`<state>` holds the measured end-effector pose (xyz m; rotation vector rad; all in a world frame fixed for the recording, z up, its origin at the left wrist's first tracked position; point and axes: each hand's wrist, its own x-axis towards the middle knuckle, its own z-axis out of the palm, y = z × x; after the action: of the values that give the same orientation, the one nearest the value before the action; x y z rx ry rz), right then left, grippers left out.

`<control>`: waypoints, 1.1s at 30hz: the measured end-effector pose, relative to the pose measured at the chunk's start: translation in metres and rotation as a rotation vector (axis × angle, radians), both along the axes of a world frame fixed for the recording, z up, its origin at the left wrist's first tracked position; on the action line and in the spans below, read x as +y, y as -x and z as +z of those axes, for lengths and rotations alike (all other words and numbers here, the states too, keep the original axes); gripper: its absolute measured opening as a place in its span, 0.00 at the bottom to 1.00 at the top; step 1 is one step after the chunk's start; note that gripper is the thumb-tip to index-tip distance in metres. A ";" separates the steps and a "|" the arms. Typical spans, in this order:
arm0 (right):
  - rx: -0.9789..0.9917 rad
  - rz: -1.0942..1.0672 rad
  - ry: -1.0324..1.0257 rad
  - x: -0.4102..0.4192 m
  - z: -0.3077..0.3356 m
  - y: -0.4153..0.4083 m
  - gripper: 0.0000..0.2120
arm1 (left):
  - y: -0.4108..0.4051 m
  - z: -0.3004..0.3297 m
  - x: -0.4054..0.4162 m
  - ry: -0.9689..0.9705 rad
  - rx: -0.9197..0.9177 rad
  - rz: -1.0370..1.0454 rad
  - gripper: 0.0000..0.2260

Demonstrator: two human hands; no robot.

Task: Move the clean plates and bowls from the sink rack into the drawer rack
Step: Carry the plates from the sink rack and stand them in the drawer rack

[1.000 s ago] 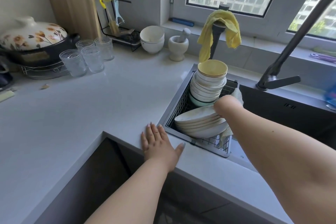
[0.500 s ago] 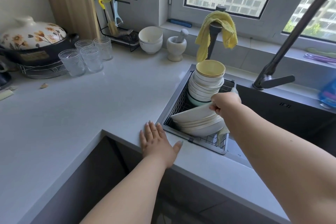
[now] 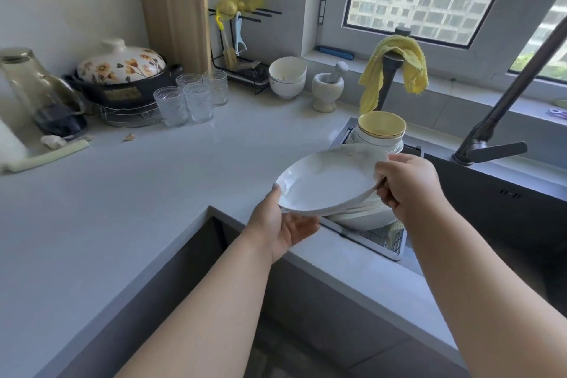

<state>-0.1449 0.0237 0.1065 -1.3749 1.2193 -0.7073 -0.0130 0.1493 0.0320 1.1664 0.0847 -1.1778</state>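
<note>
Head cam view: both arms reach forward over the counter (image 3: pixel 129 193) corner, and both hands are on one white plate (image 3: pixel 329 182) held up in the air, tilted, just above the sink rack (image 3: pixel 383 242). The right hand (image 3: pixel 408 186) pinches the plate's right rim, thumb on top and fingers curled underneath. The left hand (image 3: pixel 283 225) is palm-up under the plate's left edge, thumb up against the rim, fingers cupped beneath it, so it's gripping too.

Under the lifted plate, the rack holds a short stack of plates (image 3: pixel 362 216), and behind them a pile of bowls (image 3: pixel 379 136) nested together with a yellow-lined one on top. The rack sits in the left end of the dark sink (image 3: pixel 497 209), with the tap (image 3: pixel 503 107) off to the right.

Farther back on the counter: two white bowls (image 3: pixel 287 77) stacked, a mortar (image 3: pixel 327 90) with a pestle standing in it, four empty drinking glasses (image 3: pixel 191 98) grouped together, and a flower-lidded pot (image 3: pixel 122 77) on a wire stand. A yellow cloth (image 3: pixel 395 66) hangs over a dark post behind the sink. The drawer rack isn't in view.
</note>
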 end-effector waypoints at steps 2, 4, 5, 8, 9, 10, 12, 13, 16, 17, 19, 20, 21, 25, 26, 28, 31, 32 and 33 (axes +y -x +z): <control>-0.061 0.055 0.007 0.019 0.001 -0.007 0.11 | 0.000 0.006 0.018 0.081 0.082 0.113 0.16; -0.100 0.100 -0.002 0.037 -0.002 -0.015 0.14 | 0.000 0.009 0.040 0.108 0.090 0.202 0.13; -0.115 0.123 -0.007 0.046 -0.005 -0.019 0.16 | 0.000 0.010 0.052 0.110 0.083 0.239 0.12; -0.134 0.215 -0.013 0.073 -0.013 -0.031 0.19 | -0.001 0.012 0.091 0.115 0.027 0.346 0.11; -0.128 0.244 -0.015 0.083 -0.015 -0.036 0.18 | -0.001 0.014 0.106 0.121 0.008 0.379 0.11; -0.120 0.270 -0.015 0.093 -0.018 -0.042 0.17 | -0.002 0.016 0.122 0.127 -0.004 0.413 0.11; -0.117 0.316 -0.022 0.118 -0.020 -0.053 0.10 | -0.004 0.017 0.155 0.135 -0.016 0.484 0.12; -0.121 0.342 -0.037 0.132 -0.021 -0.060 0.06 | -0.005 0.017 0.172 0.132 -0.023 0.514 0.13; -0.140 0.459 -0.094 0.179 -0.021 -0.080 0.04 | -0.009 0.018 0.225 0.128 -0.044 0.605 0.14; -0.139 0.495 -0.102 0.195 -0.021 -0.087 0.05 | -0.010 0.019 0.243 0.132 -0.047 0.642 0.15; -0.142 0.555 -0.121 0.227 -0.021 -0.101 0.06 | -0.010 0.024 0.278 0.142 -0.061 0.713 0.14; -0.148 0.579 -0.138 0.243 -0.020 -0.108 0.06 | -0.009 0.026 0.295 0.144 -0.074 0.744 0.14; -0.150 0.604 -0.159 0.260 -0.019 -0.114 0.06 | -0.008 0.029 0.313 0.146 -0.083 0.773 0.13; -0.107 0.726 -0.211 0.325 -0.016 -0.131 0.05 | 0.002 0.036 0.380 0.160 -0.084 0.896 0.13; -0.096 0.766 -0.226 0.345 -0.015 -0.133 0.05 | 0.006 0.036 0.400 0.153 -0.084 0.935 0.13; -0.076 0.840 -0.277 0.386 -0.016 -0.133 0.06 | 0.015 0.034 0.437 0.131 -0.085 1.014 0.12; -0.075 0.974 -0.379 0.446 -0.020 -0.127 0.07 | 0.032 0.032 0.494 0.109 -0.076 1.129 0.11; -0.079 1.020 -0.406 0.465 -0.022 -0.125 0.08 | 0.038 0.030 0.513 0.096 -0.071 1.165 0.10; -0.083 1.062 -0.429 0.484 -0.024 -0.124 0.08 | 0.045 0.028 0.531 0.081 -0.065 1.202 0.10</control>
<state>-0.0213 0.5072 0.0822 -1.3610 0.3924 0.2366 -0.0581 0.6801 0.0600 0.8272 0.5924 -0.0733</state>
